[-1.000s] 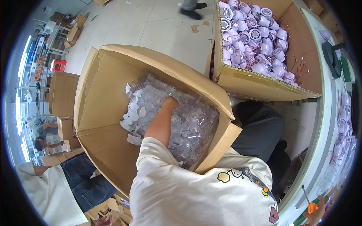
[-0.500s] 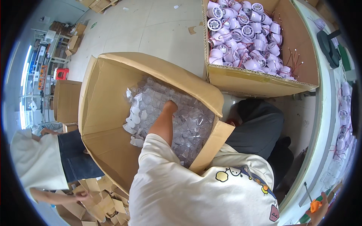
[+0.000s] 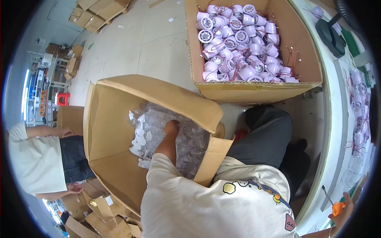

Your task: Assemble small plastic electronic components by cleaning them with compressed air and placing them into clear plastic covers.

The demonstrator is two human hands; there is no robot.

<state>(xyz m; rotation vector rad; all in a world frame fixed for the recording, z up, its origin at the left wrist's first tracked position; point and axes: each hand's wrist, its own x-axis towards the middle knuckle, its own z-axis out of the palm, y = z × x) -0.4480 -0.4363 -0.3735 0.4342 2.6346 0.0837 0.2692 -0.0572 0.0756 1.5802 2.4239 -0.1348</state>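
Note:
My left hand reaches deep into a tilted cardboard box. It is at a heap of thin, clear plastic round pieces, some whitish at the left side. Its fingers point down into the heap and are hidden, so whether they grip a piece does not show. At the lower right, by the workbench edge, my right hand is closed on a screwdriver with an orange handle. The thin shaft points up and to the left, away from the plastic pieces.
Ahead stands a large carton full of white cylindrical parts with red wires. More such parts lie on the workbench at right. A co-worker stands at left, near flattened cardboard.
The view has shifted, so the carton of white parts sits further left. My left hand stays among the plastic pieces; my right still holds the screwdriver. The co-worker's arms have moved.

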